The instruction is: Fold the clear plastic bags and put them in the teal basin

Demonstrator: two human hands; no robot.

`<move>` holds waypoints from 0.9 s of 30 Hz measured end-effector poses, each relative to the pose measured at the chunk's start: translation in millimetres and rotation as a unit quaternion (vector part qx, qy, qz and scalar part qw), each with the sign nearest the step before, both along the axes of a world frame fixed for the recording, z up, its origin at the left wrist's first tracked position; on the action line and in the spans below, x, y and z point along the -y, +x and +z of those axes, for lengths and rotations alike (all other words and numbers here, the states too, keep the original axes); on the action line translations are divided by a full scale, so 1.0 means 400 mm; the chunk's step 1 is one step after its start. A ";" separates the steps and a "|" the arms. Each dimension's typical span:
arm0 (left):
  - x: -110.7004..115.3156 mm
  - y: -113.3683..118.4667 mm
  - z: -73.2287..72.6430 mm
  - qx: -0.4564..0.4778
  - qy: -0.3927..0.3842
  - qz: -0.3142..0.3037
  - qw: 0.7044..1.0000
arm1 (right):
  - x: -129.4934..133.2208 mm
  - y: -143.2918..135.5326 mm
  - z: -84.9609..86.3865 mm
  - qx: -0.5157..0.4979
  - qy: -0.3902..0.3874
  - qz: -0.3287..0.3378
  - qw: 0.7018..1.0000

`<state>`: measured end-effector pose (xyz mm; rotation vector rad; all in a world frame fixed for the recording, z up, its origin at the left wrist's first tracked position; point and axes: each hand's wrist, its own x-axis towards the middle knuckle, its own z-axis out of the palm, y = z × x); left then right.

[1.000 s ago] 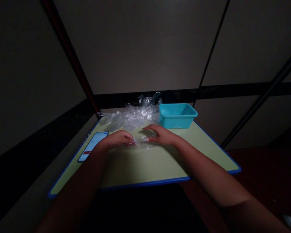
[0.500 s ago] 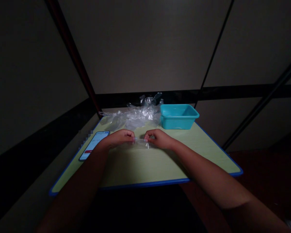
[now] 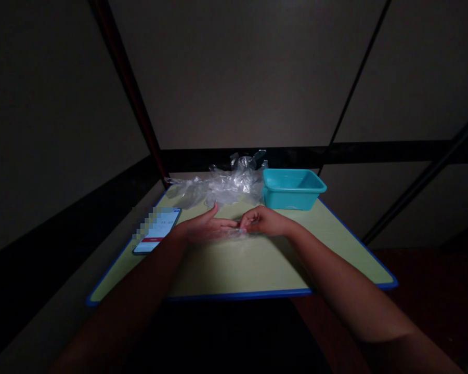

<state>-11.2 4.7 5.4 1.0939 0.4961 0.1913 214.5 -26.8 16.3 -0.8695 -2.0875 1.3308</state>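
Note:
Over the middle of the table, my right hand (image 3: 265, 221) pinches the edge of a small clear plastic bag (image 3: 226, 235) between thumb and fingers. Fingers stretched out and thumb raised, my left hand (image 3: 210, 224) lies along the bag, its fingertips close to the right hand. The left hand is open, and part of the bag is hidden by it or blurred. Behind both hands spreads a loose heap of crumpled clear plastic bags (image 3: 226, 187).
A turquoise plastic basket (image 3: 290, 198) stands at the back right of the pale yellow-green table (image 3: 242, 275), which has a blue edge. A phone (image 3: 158, 231) with a lit screen lies on the left side, beside my left forearm. Dark panelled walls close in behind and to the left.
My left hand has gone from pinching the bag to lying open, with its thumb up and fingers straight. My right hand still pinches the bag. The whole view has shifted slightly.

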 end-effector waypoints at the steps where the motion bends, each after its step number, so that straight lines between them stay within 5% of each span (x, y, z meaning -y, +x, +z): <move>1: 0.000 -0.001 0.000 -0.001 -0.004 -0.002 1.000 | -0.001 0.001 -0.001 -0.006 -0.012 0.000 1.000; 12: -0.021 -0.018 -0.014 -0.026 0.064 -0.039 0.997 | -0.003 0.001 -0.001 0.002 -0.056 -0.009 0.998; 27: -0.022 -0.012 -0.019 -0.001 0.063 -0.034 0.997 | 0.018 0.000 0.008 0.047 -0.117 0.082 0.989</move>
